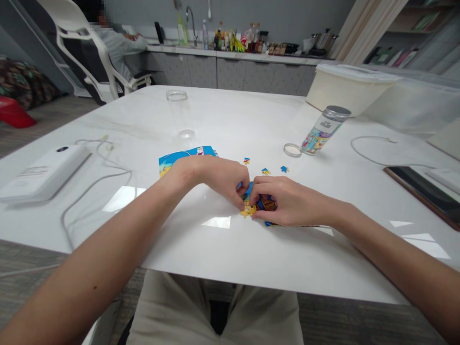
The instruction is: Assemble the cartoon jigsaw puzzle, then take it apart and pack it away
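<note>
Holding left hand and right hand close together over a jigsaw puzzle, fingertips clamping its pieces, 3 loose pieces lying just beyond.

Left hand and right hand pinching jigsaw pieces on a white table

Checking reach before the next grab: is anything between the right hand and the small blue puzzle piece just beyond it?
Nothing visible stands in the way: only bare white tabletop separates the right hand from the small blue cardboard jigsaw piece.

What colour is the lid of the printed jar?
The lid is silver-grey, clearest in the head view.
</note>
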A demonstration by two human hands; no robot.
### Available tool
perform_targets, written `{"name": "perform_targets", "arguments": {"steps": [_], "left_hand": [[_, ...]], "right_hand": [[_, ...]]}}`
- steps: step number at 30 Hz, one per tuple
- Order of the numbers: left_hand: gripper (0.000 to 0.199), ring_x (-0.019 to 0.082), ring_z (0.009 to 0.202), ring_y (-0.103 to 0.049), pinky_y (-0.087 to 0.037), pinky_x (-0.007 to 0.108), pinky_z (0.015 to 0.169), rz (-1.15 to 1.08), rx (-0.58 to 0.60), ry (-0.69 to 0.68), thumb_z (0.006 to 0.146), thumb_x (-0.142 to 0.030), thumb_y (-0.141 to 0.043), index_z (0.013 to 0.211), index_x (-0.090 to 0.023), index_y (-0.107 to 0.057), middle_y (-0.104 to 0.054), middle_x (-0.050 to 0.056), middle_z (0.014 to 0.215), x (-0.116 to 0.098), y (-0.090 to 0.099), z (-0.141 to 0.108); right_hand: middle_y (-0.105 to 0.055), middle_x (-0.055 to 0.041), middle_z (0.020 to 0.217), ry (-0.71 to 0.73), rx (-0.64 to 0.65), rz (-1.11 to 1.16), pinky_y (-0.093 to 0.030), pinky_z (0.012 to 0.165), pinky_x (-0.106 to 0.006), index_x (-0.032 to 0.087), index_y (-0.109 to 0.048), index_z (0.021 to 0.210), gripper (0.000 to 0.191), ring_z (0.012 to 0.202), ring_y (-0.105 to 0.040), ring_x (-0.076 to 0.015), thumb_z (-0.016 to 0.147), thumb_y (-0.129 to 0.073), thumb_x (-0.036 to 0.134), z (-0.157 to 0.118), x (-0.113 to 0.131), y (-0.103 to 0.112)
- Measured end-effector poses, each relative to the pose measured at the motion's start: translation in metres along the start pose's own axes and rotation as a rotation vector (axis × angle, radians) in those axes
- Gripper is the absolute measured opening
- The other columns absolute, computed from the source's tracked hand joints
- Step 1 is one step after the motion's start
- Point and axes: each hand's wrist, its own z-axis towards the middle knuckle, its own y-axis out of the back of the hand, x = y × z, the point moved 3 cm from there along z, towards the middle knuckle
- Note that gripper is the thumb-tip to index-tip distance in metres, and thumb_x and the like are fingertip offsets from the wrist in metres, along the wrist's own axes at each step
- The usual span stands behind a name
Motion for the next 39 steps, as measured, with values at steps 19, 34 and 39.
{"name": "perform_targets", "arguments": {"steps": [19, 34, 39], "left_hand": [[0.032, 0.011, 0.052, -0.048, -0.030, 0.027, 0.054, 0.031, 0.012, 0.003, 0.069, -0.053, -0.066, 0.064, -0.021, -0.062, -0.061, -0.003, 0.061, 0.002, -0.001, 0.001], [0.028, 0.011, 0.049, -0.043, -0.028, 0.027, 0.052, 0.020, 0.012, -0.006, 0.070, -0.047, -0.066, 0.060, -0.021, -0.059, -0.055, -0.004, 0.056, 0.002, -0.001, 0.001], [0.028, 0.011, 0.049, -0.040, -0.029, 0.028, 0.053, 0.018, 0.020, -0.020, 0.070, -0.046, -0.065, 0.060, -0.021, -0.060, -0.053, -0.004, 0.054, 0.001, -0.001, 0.000]], "right_hand": [[-0.067, -0.0067, 0.088, 0.268, 0.009, -0.082, -0.046, 0.070, -0.029, 0.019, -0.073, 0.092, 0.023, 0.078, -0.059, -0.0153, 0.088, -0.051, 0.015, -0.004, 0.005, 0.003], [-0.066, -0.0053, 0.075, 0.258, -0.051, -0.100, -0.041, 0.064, -0.029, 0.020, -0.075, 0.078, 0.027, 0.067, -0.053, -0.0148, 0.088, -0.050, 0.019, -0.005, 0.004, 0.010], [-0.064, -0.0040, 0.072, 0.235, 0.011, -0.091, -0.039, 0.062, -0.028, 0.021, -0.074, 0.076, 0.026, 0.064, -0.052, -0.0142, 0.088, -0.051, 0.022, -0.005, 0.002, 0.008]]}}
